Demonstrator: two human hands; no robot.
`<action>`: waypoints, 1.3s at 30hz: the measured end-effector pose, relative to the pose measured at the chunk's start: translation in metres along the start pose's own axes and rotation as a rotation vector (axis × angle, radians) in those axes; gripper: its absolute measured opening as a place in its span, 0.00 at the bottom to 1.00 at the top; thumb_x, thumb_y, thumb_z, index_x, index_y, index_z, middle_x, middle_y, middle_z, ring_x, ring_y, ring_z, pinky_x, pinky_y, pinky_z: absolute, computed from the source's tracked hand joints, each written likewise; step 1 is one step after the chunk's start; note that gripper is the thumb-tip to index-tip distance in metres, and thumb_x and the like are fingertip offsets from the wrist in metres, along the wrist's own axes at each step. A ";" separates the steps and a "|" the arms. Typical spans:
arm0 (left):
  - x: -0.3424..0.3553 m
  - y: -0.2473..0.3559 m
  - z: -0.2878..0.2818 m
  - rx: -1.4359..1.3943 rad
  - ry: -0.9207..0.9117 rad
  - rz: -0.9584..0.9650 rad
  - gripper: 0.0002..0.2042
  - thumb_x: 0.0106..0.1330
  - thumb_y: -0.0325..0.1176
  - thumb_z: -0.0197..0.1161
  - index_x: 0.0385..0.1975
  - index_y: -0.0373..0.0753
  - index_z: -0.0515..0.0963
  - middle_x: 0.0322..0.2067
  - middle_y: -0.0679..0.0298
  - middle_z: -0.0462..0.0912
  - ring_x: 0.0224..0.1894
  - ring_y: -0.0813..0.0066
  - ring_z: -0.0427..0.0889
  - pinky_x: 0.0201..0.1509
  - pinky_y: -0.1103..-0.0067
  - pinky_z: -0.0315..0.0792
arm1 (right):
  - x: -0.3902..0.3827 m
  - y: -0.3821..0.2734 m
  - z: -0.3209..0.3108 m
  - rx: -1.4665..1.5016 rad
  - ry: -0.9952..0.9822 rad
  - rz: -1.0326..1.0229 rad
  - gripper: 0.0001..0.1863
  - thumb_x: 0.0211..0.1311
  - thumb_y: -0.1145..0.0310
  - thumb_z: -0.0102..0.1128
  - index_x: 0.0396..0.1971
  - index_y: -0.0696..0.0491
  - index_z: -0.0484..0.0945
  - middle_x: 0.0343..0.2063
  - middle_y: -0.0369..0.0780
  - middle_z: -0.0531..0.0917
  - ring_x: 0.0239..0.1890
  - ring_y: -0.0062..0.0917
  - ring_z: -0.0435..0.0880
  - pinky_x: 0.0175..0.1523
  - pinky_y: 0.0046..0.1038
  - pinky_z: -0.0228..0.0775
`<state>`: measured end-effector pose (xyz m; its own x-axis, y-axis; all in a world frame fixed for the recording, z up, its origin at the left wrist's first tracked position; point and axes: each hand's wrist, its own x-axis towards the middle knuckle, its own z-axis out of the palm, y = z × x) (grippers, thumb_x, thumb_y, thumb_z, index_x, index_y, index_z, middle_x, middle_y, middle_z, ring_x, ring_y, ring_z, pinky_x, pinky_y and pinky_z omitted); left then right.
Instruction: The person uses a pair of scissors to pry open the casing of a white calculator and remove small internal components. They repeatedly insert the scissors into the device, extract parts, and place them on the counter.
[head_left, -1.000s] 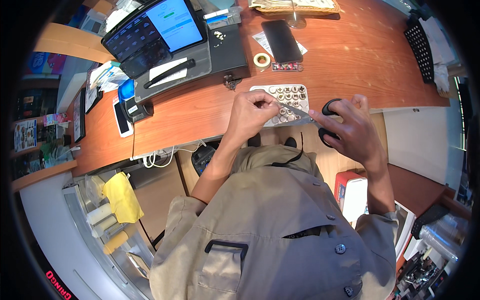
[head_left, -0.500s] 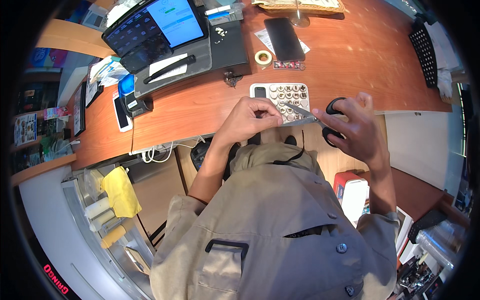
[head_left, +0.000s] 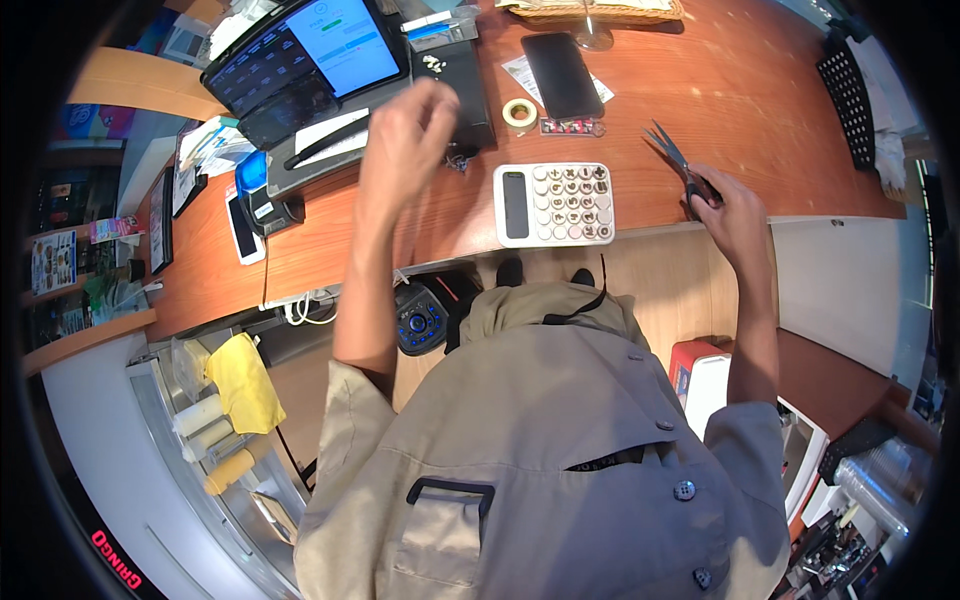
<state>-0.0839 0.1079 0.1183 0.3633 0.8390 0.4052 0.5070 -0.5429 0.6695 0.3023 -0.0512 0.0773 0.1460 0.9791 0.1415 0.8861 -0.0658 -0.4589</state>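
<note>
My left hand [head_left: 408, 148] is raised over the front of a black box [head_left: 462, 92], close to some small white bits [head_left: 433, 65] lying on top of it. Its fingers are curled together, and whatever they may pinch is hidden. At the right, over the desk's near edge, my right hand [head_left: 735, 215] grips a pair of scissors [head_left: 673, 150] by the black handles. The slightly parted blades point away and to the left, low over the wood. Between my hands a white calculator [head_left: 508, 232] with round keys lies at the desk's front edge.
Beyond the calculator are a tape roll [head_left: 520, 113], a small clear pack [head_left: 570, 127] and a dark phone-like slab [head_left: 563, 75] on paper. A lit screen [head_left: 345, 45] stands back left, with a black bar [head_left: 325, 142] before it. A white phone [head_left: 243, 228] lies farther left.
My left hand has moved up and left, from above the calculator to the black box. The scissors have swung right, away from the calculator, down to the desk, with my right hand still on them.
</note>
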 end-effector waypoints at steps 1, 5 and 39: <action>0.010 -0.005 -0.002 0.052 0.030 0.042 0.05 0.67 0.25 0.59 0.31 0.32 0.80 0.27 0.53 0.82 0.29 0.60 0.81 0.37 0.67 0.76 | 0.001 0.011 0.008 -0.014 0.002 0.048 0.21 0.59 0.68 0.68 0.55 0.49 0.86 0.37 0.42 0.86 0.35 0.37 0.84 0.45 0.38 0.76; 0.037 -0.026 -0.006 0.229 0.001 0.190 0.02 0.59 0.22 0.58 0.28 0.33 0.78 0.27 0.54 0.83 0.31 0.55 0.82 0.37 0.66 0.76 | 0.000 0.038 0.032 -0.177 0.050 0.038 0.18 0.62 0.67 0.66 0.53 0.48 0.87 0.40 0.42 0.86 0.43 0.37 0.84 0.50 0.39 0.76; 0.076 -0.062 -0.046 0.467 -0.335 0.416 0.08 0.62 0.31 0.71 0.35 0.35 0.80 0.37 0.56 0.81 0.40 0.51 0.82 0.43 0.59 0.74 | 0.072 -0.255 0.103 0.295 0.093 -0.674 0.07 0.67 0.69 0.64 0.38 0.55 0.87 0.29 0.38 0.84 0.36 0.34 0.84 0.41 0.37 0.75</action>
<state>-0.1237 0.2072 0.1367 0.7824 0.5426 0.3055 0.5290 -0.8380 0.1335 0.0419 0.0553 0.1143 -0.3396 0.7678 0.5433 0.6437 0.6109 -0.4609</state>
